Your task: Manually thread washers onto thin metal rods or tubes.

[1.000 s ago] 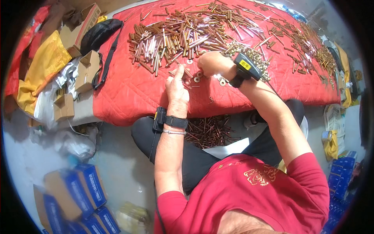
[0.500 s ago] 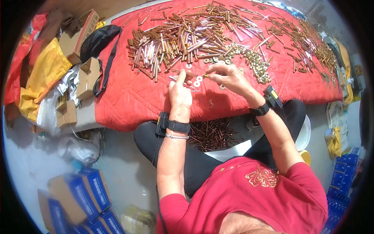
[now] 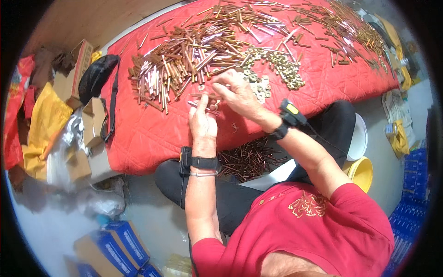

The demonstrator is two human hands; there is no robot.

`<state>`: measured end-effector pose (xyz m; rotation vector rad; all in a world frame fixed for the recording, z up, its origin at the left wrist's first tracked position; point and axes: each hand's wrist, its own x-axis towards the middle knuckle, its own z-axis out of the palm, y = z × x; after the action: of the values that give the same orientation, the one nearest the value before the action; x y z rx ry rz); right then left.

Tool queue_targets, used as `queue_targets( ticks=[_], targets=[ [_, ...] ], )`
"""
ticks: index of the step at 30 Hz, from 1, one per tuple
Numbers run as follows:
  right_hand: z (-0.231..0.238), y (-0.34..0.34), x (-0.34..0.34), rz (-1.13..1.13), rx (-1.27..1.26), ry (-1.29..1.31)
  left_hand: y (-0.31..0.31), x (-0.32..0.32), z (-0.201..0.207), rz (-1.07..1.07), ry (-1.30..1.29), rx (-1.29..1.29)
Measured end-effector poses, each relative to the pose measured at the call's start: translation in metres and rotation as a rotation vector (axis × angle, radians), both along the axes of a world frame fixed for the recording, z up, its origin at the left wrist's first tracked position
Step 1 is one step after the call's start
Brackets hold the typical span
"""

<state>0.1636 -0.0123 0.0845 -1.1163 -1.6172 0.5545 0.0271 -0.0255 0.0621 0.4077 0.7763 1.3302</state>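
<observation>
I see the left hand point(image 3: 203, 123) gripping slim copper-coloured metal tubes point(image 3: 212, 97) over red quilted cloth point(image 3: 152, 138) — right hand point(image 3: 238, 94) just beside, fingers bent, its hold I can't tell.

**Gleaming metal rods point(image 3: 159, 82) on quilted red cloth point(image 3: 147, 134)**

Smooth, copper-toned metal catches the light, bright highlights running along the rods, while the stitched fabric beneath them shows puckers and a soft sheen. Flat washers point(image 3: 259, 87) have a duller metallic face; small fittings point(image 3: 295, 79) glint a pale brass colour. Plain brown cardboard gives an open box point(image 3: 93, 121) a matt finish. A yellow bucket point(image 3: 362, 175) appears to be smooth plastic, and a crumpled bag point(image 3: 102, 204) looks like thin, translucent film. The crimson shirt point(image 3: 295, 240) is matt cloth with a gold motif point(image 3: 308, 205).
</observation>
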Motion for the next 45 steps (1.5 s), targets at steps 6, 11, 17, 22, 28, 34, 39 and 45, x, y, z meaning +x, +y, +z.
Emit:
queue_targets(
  ticks=[6, 11, 17, 22, 28, 34, 39, 45],
  targets=[
    [0.014, 0.007, 0.014, 0.084, -0.1, 0.236, -0.006, -0.003, -0.014, -0.111, -0.11, -0.065],
    [0.011, 0.04, 0.125, -0.259, 0.088, -0.46, -0.002, -0.01, -0.006, -0.171, -0.201, -0.176],
    [-0.011, 0.064, 0.16, -0.114, 0.09, -0.805, -0.001, -0.001, 0.003, -0.163, -0.117, -0.16],
    [-0.009, 0.062, 0.145, -0.158, 0.113, -0.816, 0.001, -0.003, -0.002, -0.109, -0.173, -0.239],
    [0.016, 0.021, 0.078, 0.036, -0.249, -0.227, 0.01, -0.024, -0.023, -0.098, -0.304, -0.123],
    [0.025, -0.02, -0.007, -0.017, 0.199, 0.015, 0.003, -0.001, 0.01, 0.079, -0.48, -0.132],
    [0.017, -0.009, -0.052, -0.049, 0.264, 0.101, -0.01, 0.007, 0.005, -0.044, -0.519, -0.094],
    [0.031, -0.006, -0.05, -0.119, 0.356, -0.247, -0.007, 0.002, 0.002, -0.102, -0.598, -0.077]
  ],
)
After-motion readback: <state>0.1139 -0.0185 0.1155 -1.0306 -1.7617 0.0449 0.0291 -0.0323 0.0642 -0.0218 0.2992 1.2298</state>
